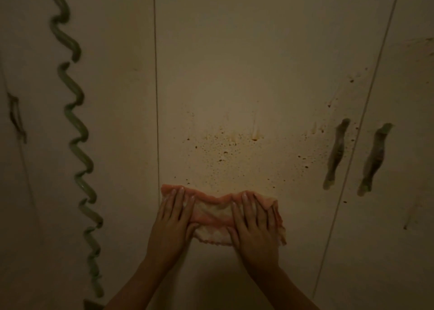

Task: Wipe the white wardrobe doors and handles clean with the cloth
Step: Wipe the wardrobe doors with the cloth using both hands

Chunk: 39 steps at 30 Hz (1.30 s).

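Head view: dim light falls on white wardrobe doors [246,63] that fill the frame, split by thin vertical seams. The middle door carries brown spatter [225,150] directly above the cloth [215,212]. The cloth lies flat against that door, its long axis running left to right. The left hand [172,220] presses its left end and the right hand [254,225] its right end, fingers spread flat on the fabric, not clenched. The spatter sits just beyond the fingertips, so an upward push looks like the likely stroke. Two handles [335,154] stand right of the cloth, astride a seam, nearer the right hand. A green squiggle [77,131] runs down the left door. No containers show.
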Available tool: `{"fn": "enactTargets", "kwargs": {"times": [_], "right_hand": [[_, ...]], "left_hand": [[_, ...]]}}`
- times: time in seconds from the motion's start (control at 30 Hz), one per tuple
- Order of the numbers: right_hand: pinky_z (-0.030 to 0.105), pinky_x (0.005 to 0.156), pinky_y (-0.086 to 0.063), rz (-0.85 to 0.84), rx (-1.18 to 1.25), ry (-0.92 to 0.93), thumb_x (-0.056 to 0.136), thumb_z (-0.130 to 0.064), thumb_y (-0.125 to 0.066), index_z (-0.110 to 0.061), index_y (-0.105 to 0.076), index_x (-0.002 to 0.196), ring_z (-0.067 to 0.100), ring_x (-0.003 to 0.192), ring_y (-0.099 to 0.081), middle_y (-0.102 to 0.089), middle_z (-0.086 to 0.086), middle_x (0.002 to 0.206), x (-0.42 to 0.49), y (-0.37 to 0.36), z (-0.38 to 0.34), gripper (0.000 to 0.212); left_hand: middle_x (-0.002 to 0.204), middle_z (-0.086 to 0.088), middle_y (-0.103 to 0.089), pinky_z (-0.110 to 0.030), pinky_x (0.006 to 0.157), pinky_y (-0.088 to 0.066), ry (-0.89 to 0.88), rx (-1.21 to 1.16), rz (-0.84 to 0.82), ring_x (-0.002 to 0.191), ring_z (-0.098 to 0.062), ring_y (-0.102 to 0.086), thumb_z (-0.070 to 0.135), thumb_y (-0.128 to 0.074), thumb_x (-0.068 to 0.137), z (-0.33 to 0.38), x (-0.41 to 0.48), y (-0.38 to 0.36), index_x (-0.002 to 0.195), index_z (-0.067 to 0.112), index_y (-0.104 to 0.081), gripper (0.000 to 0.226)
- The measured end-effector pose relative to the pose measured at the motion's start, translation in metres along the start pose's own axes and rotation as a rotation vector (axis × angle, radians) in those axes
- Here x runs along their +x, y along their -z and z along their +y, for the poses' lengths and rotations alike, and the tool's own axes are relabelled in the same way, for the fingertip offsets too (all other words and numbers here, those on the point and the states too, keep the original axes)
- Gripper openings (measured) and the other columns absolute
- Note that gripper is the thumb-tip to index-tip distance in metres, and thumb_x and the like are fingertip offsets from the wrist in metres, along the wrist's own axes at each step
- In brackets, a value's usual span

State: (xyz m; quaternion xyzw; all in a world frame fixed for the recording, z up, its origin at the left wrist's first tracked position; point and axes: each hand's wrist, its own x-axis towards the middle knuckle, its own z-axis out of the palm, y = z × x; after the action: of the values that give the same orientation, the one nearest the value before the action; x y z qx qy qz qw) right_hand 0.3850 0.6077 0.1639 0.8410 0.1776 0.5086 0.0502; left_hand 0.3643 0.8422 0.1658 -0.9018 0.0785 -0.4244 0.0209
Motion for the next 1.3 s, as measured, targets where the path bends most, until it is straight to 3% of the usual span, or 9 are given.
{"fn": "enactTargets", "kwargs": {"times": [0.13,0.33,0.6,0.9,1.3], "right_hand": [[0.051,0.119,-0.009,0.038,0.011,0.024,0.096,-0.046,-0.043,-0.018,-0.037,0.149,0.030,0.143,-0.031,-0.021,0.009,0.162,0.018,0.006,0.001,0.061],[0.052,0.118,-0.016,0.108,0.012,-0.038,0.097,-0.049,-0.044,-0.018,-0.041,0.151,0.030,0.146,-0.031,-0.028,0.010,0.161,0.074,0.034,0.014,0.062],[0.050,0.119,-0.015,0.206,-0.026,-0.098,0.099,-0.048,-0.042,-0.021,-0.033,0.155,0.026,0.149,-0.022,-0.025,0.008,0.163,0.160,0.076,0.047,0.063],[0.048,0.121,-0.006,0.271,-0.034,-0.122,0.103,-0.051,-0.032,-0.021,-0.025,0.158,0.026,0.152,-0.016,-0.018,0.008,0.165,0.236,0.115,0.080,0.063],[0.048,0.121,-0.004,0.246,-0.020,-0.105,0.102,-0.049,-0.032,-0.021,-0.023,0.158,0.027,0.151,-0.015,-0.017,0.008,0.166,0.198,0.097,0.059,0.063]], "left_hand": [[0.158,-0.017,-0.019,-0.041,0.120,-0.009,0.006,-0.003,0.025,0.150,-0.028,-0.002,0.050,-0.035,0.095,-0.007,0.017,0.010,0.151,0.013,-0.019,0.070],[0.161,-0.014,-0.008,-0.039,0.120,-0.002,0.023,-0.015,0.090,0.150,-0.026,0.006,0.053,-0.026,0.098,-0.015,0.064,0.042,0.153,0.012,-0.015,0.069],[0.160,-0.020,-0.016,-0.052,0.118,-0.020,-0.002,-0.008,0.167,0.148,-0.036,-0.011,0.051,-0.020,0.099,-0.017,0.156,0.099,0.153,0.012,-0.013,0.068],[0.162,-0.016,-0.011,-0.050,0.120,-0.015,-0.006,0.002,0.250,0.150,-0.033,-0.007,0.046,-0.022,0.100,-0.014,0.226,0.151,0.154,0.012,-0.010,0.065],[0.161,-0.018,-0.008,-0.053,0.120,-0.016,-0.004,-0.006,0.210,0.150,-0.034,-0.004,0.042,-0.025,0.100,-0.016,0.185,0.119,0.154,0.010,-0.009,0.065]]}}
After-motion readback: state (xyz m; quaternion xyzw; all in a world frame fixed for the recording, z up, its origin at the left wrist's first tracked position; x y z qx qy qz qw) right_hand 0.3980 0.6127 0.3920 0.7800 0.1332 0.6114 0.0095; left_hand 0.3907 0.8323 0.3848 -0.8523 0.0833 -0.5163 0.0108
